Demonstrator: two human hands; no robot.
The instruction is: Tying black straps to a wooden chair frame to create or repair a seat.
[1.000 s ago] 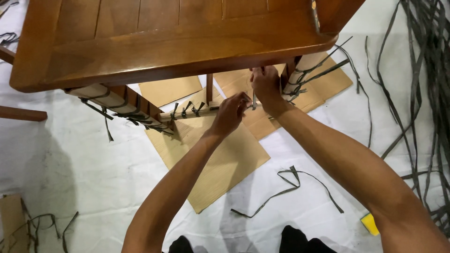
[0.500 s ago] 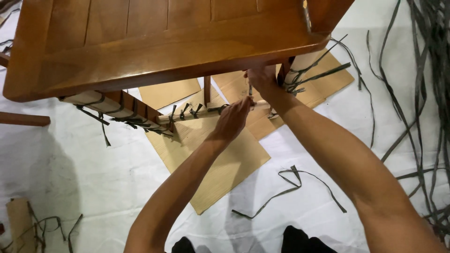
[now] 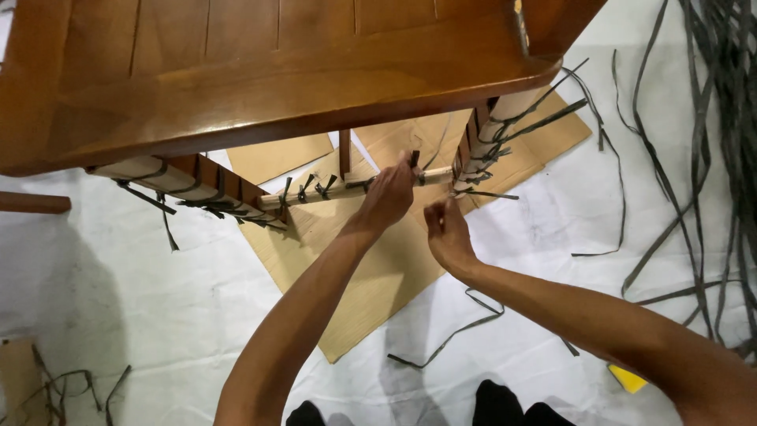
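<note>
While you kneel over the white floor sheet (image 3: pixel 102 315), a dark wooden stick (image 3: pixel 31 203) pokes in at the far left edge and a scrap of cardboard with loose strips (image 3: pixel 24 379) lies in the bottom left corner; above them the brown wooden chair seat (image 3: pixel 236 71) fills the top of the view; under it a pale wrapped rail (image 3: pixel 158 175) runs rightward, bound with dark strips whose ends stick out. Flat cardboard sheets (image 3: pixel 347 276) lie on the floor sheet beneath the frame. Your left hand (image 3: pixel 388 197) is curled shut over the thin front rung (image 3: pixel 315 193), just where a dark strip end (image 3: pixel 414 158) stands up; your right hand (image 3: pixel 445 233) hovers just beside and below it, fingers pinched together, though whether they hold a strip you cannot tell. Right of the hands stands a wrapped chair leg (image 3: pixel 489 138); a loose strip (image 3: pixel 449 335) curls on the floor near your forearm; a bundle of long dark strips (image 3: pixel 721 142) trails down the far right, cut off by the edge; a small yellow object (image 3: pixel 627 379) is half hidden by your right arm.
</note>
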